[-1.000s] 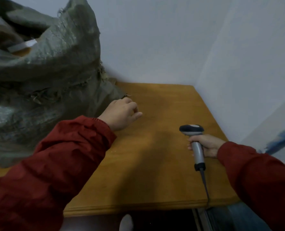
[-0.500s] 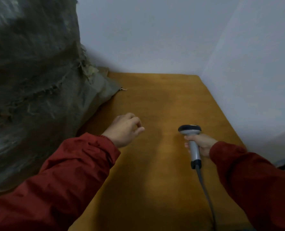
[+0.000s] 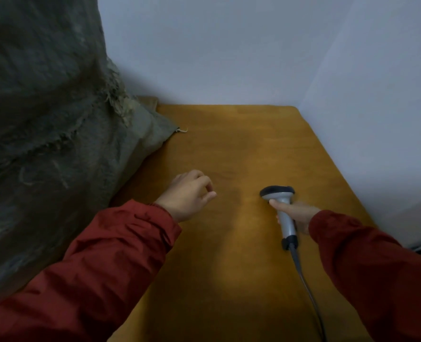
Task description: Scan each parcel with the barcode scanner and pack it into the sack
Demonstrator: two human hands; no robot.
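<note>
From the head view: drew the left hand (image 3: 188,196) back from the foot of the woven sack (image 3: 44,144) within the last second; holds it now just right of the sack, fingers loosely curled round nothing. Keeps the right hand (image 3: 295,215) wrapped round the grip of the barcode scanner (image 3: 282,208), further right of the sack, head low over the bench (image 3: 241,144), cable (image 3: 305,287) trailing back. Lost the sack's mouth above the frame. Shows no parcel right of the sack; probably means one just packed, the next still to fetch.
</note>
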